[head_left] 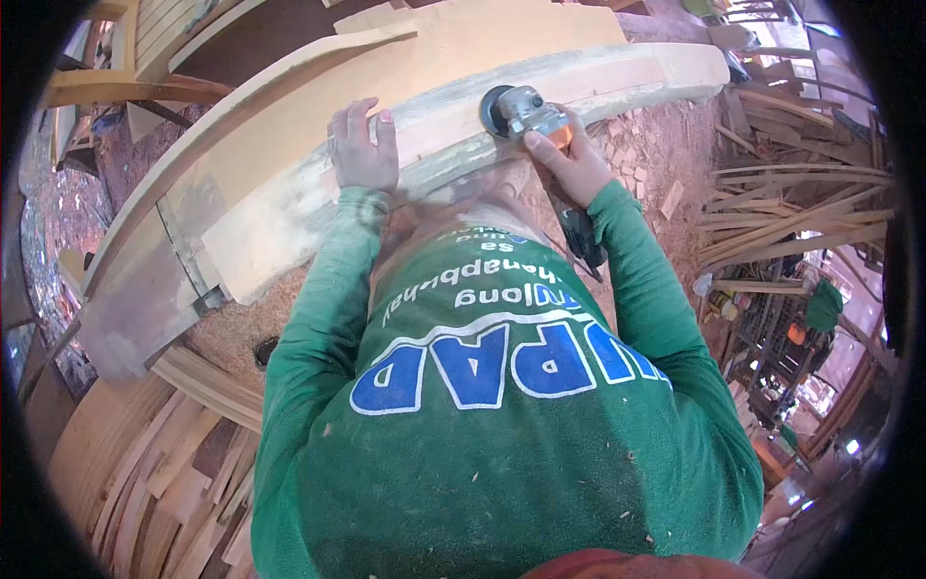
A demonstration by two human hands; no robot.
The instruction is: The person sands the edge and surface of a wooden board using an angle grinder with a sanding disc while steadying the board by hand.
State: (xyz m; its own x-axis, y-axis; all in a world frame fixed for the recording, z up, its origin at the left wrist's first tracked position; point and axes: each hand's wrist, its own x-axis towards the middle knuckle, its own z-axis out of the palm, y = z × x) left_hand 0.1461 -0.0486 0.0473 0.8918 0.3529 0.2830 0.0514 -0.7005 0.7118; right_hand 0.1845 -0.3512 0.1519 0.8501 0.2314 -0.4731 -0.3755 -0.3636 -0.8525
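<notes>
A long curved wooden piece [617, 72] with pale, greyish patches runs across the top of the view. My right hand [574, 159] is wrapped round an angle grinder [533, 114], whose round dark disc lies against the face of the curved wood. The grinder's black rear part hangs below my wrist. Farther left, my left hand [365, 145] rests on the wood with its fingers apart and holds nothing.
Wood strips [183, 473] lie at the lower left, and more long strips [791, 217] are stacked at the right. Small offcuts [672, 198] and sawdust cover the ground beyond the curved wood. A green cloth [824, 305] hangs at the far right.
</notes>
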